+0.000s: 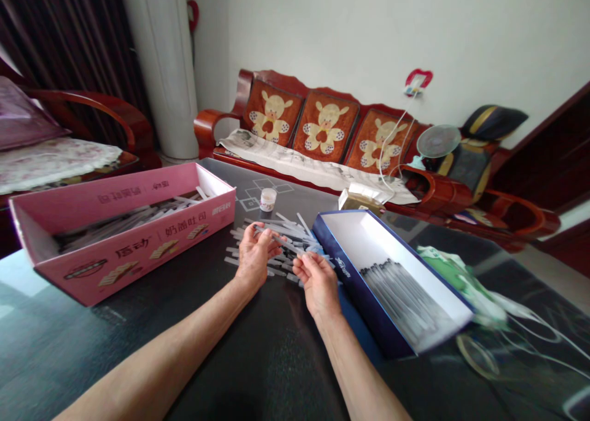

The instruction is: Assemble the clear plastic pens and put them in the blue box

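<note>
Over the middle of a dark table, my left hand (pixel 253 258) and my right hand (pixel 319 283) hold a thin, translucent plastic strip (pixel 286 245) stretched between them. The left fingers pinch its far end; the right thumb and fingertips close on the nearer end. Under and around both hands lies a loose pile of similar pale strips (pixel 276 272). On the right, a blue box (pixel 338 258) with a white inside contains a row of thin grey sticks (pixel 396 298) with dark ends. To the left is a long pink box (pixel 147 249) with many strips inside.
A small white jar (pixel 268 198) stands behind the pile. Behind the blue box sits a tissue pack (pixel 362 201). Right of that box lie a green and white plastic bag (pixel 449 279) and white cords. A wooden sofa (pixel 221 123) and a small fan (pixel 437 141) are beyond the table.
</note>
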`<state>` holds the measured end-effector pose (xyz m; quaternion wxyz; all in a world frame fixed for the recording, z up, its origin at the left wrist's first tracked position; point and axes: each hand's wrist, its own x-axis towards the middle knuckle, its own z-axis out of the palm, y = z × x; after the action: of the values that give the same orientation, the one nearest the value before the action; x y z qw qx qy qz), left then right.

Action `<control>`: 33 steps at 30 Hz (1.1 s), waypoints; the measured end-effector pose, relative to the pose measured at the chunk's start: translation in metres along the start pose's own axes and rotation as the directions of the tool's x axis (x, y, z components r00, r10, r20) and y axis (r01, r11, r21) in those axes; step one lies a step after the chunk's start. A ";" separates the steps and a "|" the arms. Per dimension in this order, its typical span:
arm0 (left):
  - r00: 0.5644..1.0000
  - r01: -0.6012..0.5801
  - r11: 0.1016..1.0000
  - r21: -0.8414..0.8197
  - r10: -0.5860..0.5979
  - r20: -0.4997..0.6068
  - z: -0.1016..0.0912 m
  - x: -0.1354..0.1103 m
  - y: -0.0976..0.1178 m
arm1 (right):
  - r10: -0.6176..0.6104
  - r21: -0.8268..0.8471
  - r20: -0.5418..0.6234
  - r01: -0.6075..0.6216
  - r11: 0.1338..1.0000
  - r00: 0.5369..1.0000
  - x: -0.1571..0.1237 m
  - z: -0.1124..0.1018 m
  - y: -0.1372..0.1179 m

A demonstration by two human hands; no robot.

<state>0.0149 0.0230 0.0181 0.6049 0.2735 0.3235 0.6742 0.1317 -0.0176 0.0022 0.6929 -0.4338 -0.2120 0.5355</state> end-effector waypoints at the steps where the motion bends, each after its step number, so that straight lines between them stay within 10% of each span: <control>1: 1.000 -0.014 1.000 0.009 0.013 0.011 0.000 0.000 0.000 | 0.024 0.020 0.001 -0.024 1.000 1.000 0.000 0.000 -0.001; 6: 0.996 -0.058 0.998 0.035 0.055 0.070 -0.002 0.002 0.001 | 0.096 0.025 0.014 -0.096 0.995 0.995 0.000 0.002 -0.002; 10: 0.997 -0.058 0.993 0.099 0.053 0.049 -0.008 0.008 0.000 | -0.087 -0.284 0.076 0.105 0.953 0.993 -0.001 0.001 -0.007; 14: 0.996 -0.084 0.977 0.198 0.079 0.029 -0.009 0.007 -0.002 | -0.340 -0.719 0.376 0.503 0.480 0.862 -0.007 -0.001 -0.022; 18: 0.991 -0.071 0.969 0.237 0.041 0.129 -0.003 -0.003 -0.003 | -0.305 -0.772 0.589 0.633 0.064 0.749 -0.014 0.004 -0.037; 24: 0.977 -0.141 0.928 0.346 0.074 0.197 -0.003 -0.010 -0.003 | -0.254 -0.783 0.622 0.593 -0.189 0.741 -0.009 -0.010 -0.082; 33: 0.985 -0.170 0.928 0.331 0.151 0.082 -0.012 0.004 -0.005 | -0.242 -0.822 0.182 0.013 -0.569 0.953 0.021 -0.136 -0.177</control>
<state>0.0085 0.0262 0.0063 0.5009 0.4169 0.3937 0.6483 0.3406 -0.0577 0.0727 0.0272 -0.8112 -0.5807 -0.0637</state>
